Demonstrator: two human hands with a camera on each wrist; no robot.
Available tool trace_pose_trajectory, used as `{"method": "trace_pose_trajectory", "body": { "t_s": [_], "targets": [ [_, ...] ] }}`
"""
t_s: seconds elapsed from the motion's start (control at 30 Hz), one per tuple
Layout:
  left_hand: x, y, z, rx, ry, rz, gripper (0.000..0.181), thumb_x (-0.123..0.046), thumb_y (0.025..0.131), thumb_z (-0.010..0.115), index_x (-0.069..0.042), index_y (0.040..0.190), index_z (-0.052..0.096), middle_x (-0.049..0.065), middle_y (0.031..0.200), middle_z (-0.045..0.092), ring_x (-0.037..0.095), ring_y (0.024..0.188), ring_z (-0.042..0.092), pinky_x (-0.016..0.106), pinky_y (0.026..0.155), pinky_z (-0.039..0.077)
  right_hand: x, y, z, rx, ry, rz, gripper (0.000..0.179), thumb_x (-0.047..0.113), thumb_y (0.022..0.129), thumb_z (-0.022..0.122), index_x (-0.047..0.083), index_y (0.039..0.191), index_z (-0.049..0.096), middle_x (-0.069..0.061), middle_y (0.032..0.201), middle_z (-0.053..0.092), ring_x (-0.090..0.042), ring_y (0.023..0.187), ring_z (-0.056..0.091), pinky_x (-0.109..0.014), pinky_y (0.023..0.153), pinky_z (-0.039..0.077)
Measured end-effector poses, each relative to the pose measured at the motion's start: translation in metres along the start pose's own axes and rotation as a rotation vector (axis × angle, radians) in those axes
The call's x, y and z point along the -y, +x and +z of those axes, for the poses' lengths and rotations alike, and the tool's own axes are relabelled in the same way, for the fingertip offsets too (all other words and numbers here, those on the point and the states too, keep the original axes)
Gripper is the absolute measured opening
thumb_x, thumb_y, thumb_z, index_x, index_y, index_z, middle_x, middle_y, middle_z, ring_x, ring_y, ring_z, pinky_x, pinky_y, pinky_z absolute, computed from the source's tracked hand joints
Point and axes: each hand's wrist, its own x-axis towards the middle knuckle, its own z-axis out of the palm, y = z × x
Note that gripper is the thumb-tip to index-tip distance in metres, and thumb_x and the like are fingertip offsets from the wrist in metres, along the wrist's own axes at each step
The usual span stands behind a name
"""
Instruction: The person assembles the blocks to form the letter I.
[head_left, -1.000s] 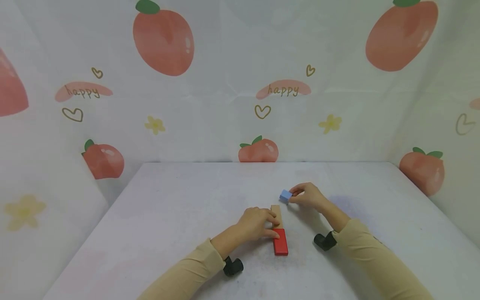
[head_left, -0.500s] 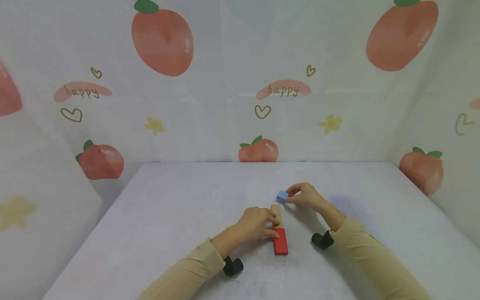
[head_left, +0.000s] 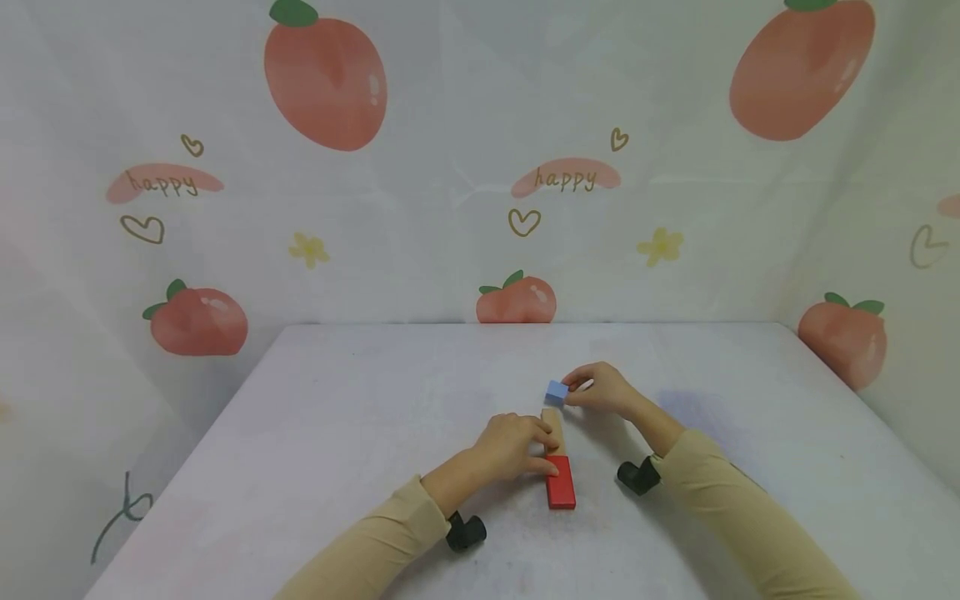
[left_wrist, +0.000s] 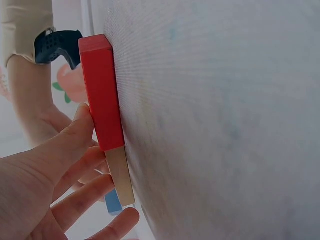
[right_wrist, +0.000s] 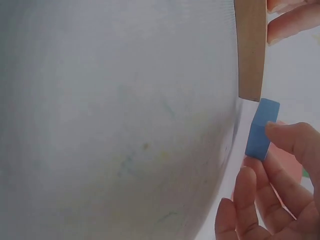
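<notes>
A red rectangular block (head_left: pixel 561 492) lies on the table, end to end with a natural wooden block (head_left: pixel 552 419) beyond it. My left hand (head_left: pixel 508 447) rests on the pair: in the left wrist view the thumb touches the red block (left_wrist: pixel 102 95) and fingers touch the wooden block (left_wrist: pixel 120 175). Between thumb and fingers, my right hand (head_left: pixel 606 392) pinches a small blue block (head_left: pixel 556 392) just past the wooden block's far end. From the right wrist, the blue block (right_wrist: pixel 262 130) appears slightly off the table, near the wooden block's end.
The white table (head_left: pixel 360 417) ends at a back edge against a white curtain (head_left: pixel 435 225) with printed fruit. Black camera mounts (head_left: pixel 467 533) sit at both wrists, beside the beige sleeves.
My right hand has moved left with the blue block, bringing it in line with the wooden block's far end. My left hand and the two blocks under it have stayed in place.
</notes>
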Motion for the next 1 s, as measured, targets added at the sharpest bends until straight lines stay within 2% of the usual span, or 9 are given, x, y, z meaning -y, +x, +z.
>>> {"method": "trace_pose_trajectory", "body": {
  "t_s": [0.2, 0.47, 0.67, 1.0],
  "targets": [
    [-0.0006, -0.0003, -0.0001, -0.004, 0.009, 0.005, 0.034, -0.043, 0.076, 0.073, -0.026, 0.105, 0.073, -0.009, 0.115, 0.067, 0.009, 0.106, 0.062, 0.024, 0.082, 0.047, -0.0025, 0.0031, 0.0012, 0.012, 0.003, -0.058, 0.028, 0.012, 0.077, 0.072, -0.003, 0.101, 0.068, -0.016, 0.094, 0.07, -0.017, 0.08, 0.063, -0.023, 0.067, 0.049],
    [-0.0013, -0.001, -0.0001, -0.023, 0.024, 0.019, 0.031, -0.043, 0.075, 0.074, -0.026, 0.101, 0.073, -0.009, 0.114, 0.067, 0.009, 0.105, 0.063, 0.023, 0.079, 0.047, -0.0036, 0.0036, 0.0009, 0.052, 0.013, -0.11, 0.028, 0.009, 0.078, 0.07, -0.004, 0.102, 0.068, -0.019, 0.096, 0.07, -0.021, 0.082, 0.066, -0.031, 0.073, 0.054],
    [-0.0013, -0.0012, -0.0001, -0.022, 0.022, 0.017, 0.032, -0.044, 0.075, 0.073, -0.026, 0.102, 0.073, -0.008, 0.115, 0.067, 0.01, 0.105, 0.063, 0.023, 0.08, 0.048, -0.0024, 0.003, 0.0015, 0.075, -0.01, -0.147, 0.027, 0.007, 0.078, 0.068, -0.005, 0.102, 0.067, -0.019, 0.095, 0.069, -0.023, 0.083, 0.066, -0.032, 0.073, 0.055],
    [-0.0015, -0.0014, -0.0008, -0.011, 0.017, 0.011, 0.034, -0.045, 0.076, 0.072, -0.025, 0.104, 0.073, -0.007, 0.116, 0.067, 0.011, 0.106, 0.063, 0.024, 0.083, 0.048, 0.0014, 0.0041, 0.0011, 0.101, -0.019, -0.149, 0.026, 0.007, 0.079, 0.068, -0.005, 0.102, 0.067, -0.019, 0.096, 0.069, -0.023, 0.083, 0.066, -0.033, 0.074, 0.056]
  ]
}}
